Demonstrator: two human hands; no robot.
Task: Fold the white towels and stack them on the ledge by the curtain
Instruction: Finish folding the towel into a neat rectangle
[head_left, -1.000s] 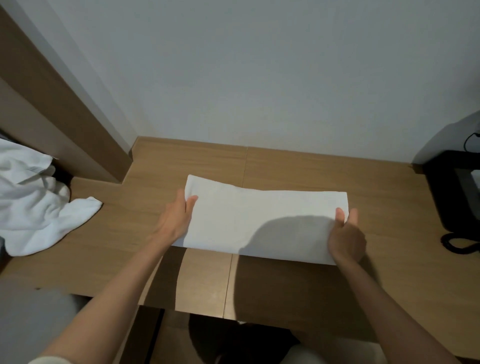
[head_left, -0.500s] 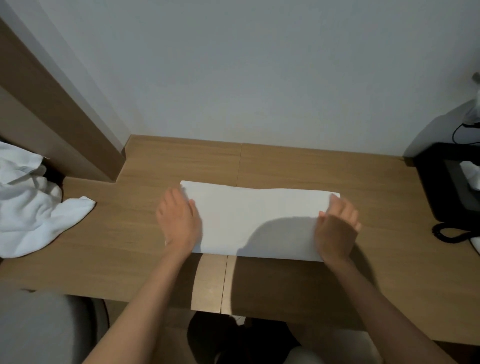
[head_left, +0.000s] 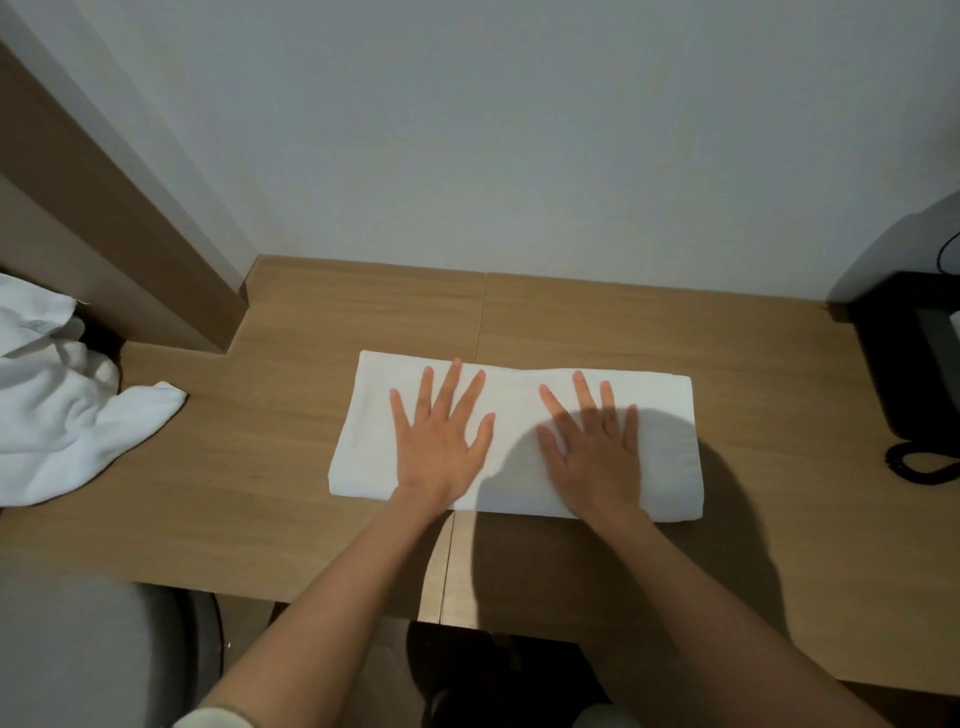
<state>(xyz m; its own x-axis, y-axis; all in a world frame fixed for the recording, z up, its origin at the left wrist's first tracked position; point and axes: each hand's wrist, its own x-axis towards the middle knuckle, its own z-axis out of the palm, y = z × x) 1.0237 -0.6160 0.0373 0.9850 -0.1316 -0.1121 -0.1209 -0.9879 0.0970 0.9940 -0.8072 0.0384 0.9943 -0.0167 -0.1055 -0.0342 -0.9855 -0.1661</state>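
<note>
A white towel (head_left: 667, 447), folded into a long flat rectangle, lies across the middle of the wooden desk (head_left: 270, 467). My left hand (head_left: 441, 441) presses flat on its left half with fingers spread. My right hand (head_left: 592, 447) presses flat on its right half, fingers straight and spread too. Both palms face down and hold nothing. A heap of unfolded white towels (head_left: 57, 410) sits at the desk's left edge, one corner trailing toward the middle.
A wooden panel (head_left: 124, 218) rises along the left behind the heap. A black telephone (head_left: 919, 364) with a coiled cord stands at the right edge. A grey chair back (head_left: 78, 654) shows at the lower left. The white wall closes the desk's far side.
Both hands left the towel's two ends and slid inward onto its top, where they now lie flat and spread. The towel has stayed in place.
</note>
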